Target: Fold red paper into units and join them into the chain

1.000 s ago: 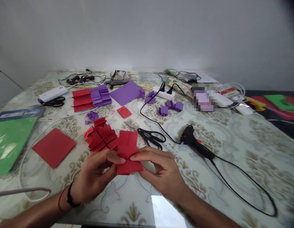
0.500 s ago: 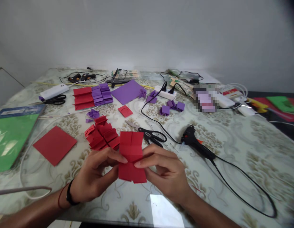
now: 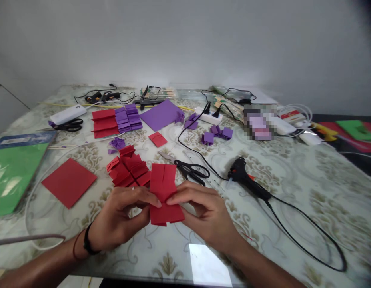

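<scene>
A creased piece of red paper (image 3: 163,180) is held upright between both hands, a slit or fold line running down its upper half. My left hand (image 3: 125,216) pinches its left edge, index finger on the front face. From the other side my right hand (image 3: 200,216) grips it the same way, the two index fingertips almost meeting at the middle. Just behind lies a heap of folded red paper pieces (image 3: 128,168). Black-handled scissors (image 3: 191,170) rest beyond the right hand. A flat red paper square (image 3: 69,183) is to the left.
A black glue gun (image 3: 248,182) lies right with its cable looping forward. Folded purple pieces (image 3: 217,135), a purple sheet (image 3: 160,115) and a white power strip (image 3: 208,116) are further back. Green paper in a plastic sleeve (image 3: 17,172) sits far left.
The red paper's sides have bent inward at the middle, so it looks narrower there and its lower part flares. My right hand has shifted slightly left; the table things stay put.
</scene>
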The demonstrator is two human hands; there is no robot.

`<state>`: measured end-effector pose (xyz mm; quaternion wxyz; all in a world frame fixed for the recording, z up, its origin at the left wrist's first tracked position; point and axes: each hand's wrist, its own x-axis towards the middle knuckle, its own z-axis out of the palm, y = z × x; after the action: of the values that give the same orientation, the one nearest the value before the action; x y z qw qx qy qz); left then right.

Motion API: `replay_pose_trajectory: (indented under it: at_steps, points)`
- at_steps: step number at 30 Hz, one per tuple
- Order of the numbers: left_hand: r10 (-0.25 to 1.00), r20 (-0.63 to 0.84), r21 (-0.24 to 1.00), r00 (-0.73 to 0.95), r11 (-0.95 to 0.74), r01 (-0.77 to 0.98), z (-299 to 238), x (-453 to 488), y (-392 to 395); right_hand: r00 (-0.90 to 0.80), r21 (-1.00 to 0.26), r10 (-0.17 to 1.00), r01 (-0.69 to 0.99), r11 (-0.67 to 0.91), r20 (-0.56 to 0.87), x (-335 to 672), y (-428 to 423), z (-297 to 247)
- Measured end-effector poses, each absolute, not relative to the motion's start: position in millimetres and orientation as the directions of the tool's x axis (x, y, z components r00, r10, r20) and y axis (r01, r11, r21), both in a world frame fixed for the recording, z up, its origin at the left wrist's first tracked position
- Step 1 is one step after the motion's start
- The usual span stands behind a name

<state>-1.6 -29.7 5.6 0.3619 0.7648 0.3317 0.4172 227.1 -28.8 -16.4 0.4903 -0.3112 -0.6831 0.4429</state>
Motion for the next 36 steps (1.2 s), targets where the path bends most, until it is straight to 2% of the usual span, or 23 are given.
replay_pose_trajectory:
  at_steps: [8,16,20,26,29,33,36]
  points:
    - [0.830,0.318,0.846,0.457,-0.466,0.258,10.4,-1.9,-30.5,-0.365,-0.896,0.838,0.019,0.443,0.406,226.7,-28.4,-12.0]
    - [0.863,0.239,0.883,0.445,-0.384,0.272,5.9,-3.3,-31.0,-0.347,-0.927,0.874,0.031,0.373,0.340,226.8,-28.7,-4.7]
    - [0.903,0.175,0.901,0.391,-0.307,0.307,2.5,4.2,-30.3,-0.317,-0.953,0.917,0.101,0.285,0.240,223.6,-28.3,-5.2]
    - [0.892,0.318,0.828,0.321,-0.427,0.364,-4.0,8.4,-29.9,-0.259,-0.997,0.965,0.043,0.065,0.052,218.9,-29.8,-8.3]
    - [0.891,0.342,0.816,0.298,-0.439,0.376,-4.6,9.8,-30.8,-0.276,-1.000,0.961,0.026,-0.015,-0.022,217.3,-30.6,-9.5]
    - [0.921,0.298,0.848,0.252,-0.377,0.372,-5.9,11.2,-32.6,-0.278,-0.998,0.959,0.027,-0.051,-0.056,216.1,-29.9,-11.5]
    - [0.950,0.256,0.907,0.180,-0.301,0.296,-9.5,10.5,-33.2,-0.257,-0.999,0.966,0.019,-0.028,-0.032,216.2,-28.9,-12.4]
